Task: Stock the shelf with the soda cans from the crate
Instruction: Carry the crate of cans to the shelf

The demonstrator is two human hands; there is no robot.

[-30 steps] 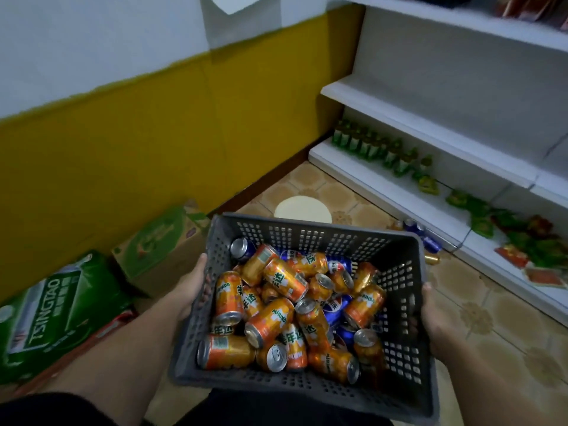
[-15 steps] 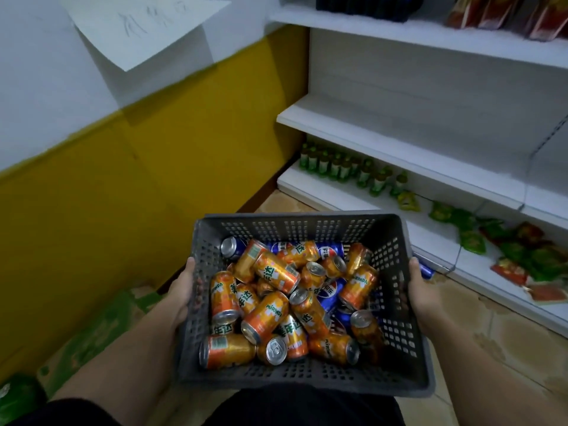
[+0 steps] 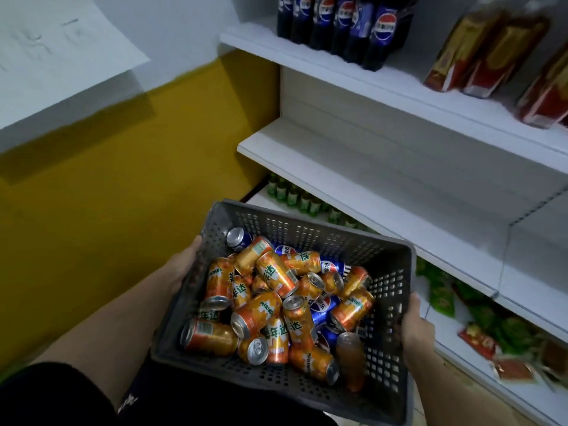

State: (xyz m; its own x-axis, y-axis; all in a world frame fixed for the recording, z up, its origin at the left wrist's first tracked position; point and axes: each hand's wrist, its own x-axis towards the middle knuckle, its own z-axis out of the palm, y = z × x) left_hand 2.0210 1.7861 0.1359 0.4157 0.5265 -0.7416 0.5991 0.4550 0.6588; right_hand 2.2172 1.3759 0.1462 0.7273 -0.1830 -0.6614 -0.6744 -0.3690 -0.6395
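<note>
1. Head view: we see a grey perforated crate (image 3: 307,232) held in front of the body, tilted, its far rim near the white shelf (image 3: 384,186).
2. Left hand (image 3: 181,269) grips the crate's left wall, thumb over the rim; fingers hidden outside the wall.
3. Right hand (image 3: 415,327) grips the right wall, thumb on the rim; fingers likewise hidden.
4. Soda cans (image 3: 276,305) lie jumbled inside the crate; mostly orange, some blue (image 3: 321,305) among them; all on their sides or slanted, touching one another.
5. Middle shelf board bare where we can see it; dark cola bottles (image 3: 347,23) stand on the board above, red-and-gold packs (image 3: 479,50) beside them.
6. Green bottles (image 3: 295,198) stand on the lowest board, behind the crate; green and red packets (image 3: 445,299) lie further right.
7. Yellow-and-white wall (image 3: 107,186) at left; white paper (image 3: 55,47) hangs on it.
</note>
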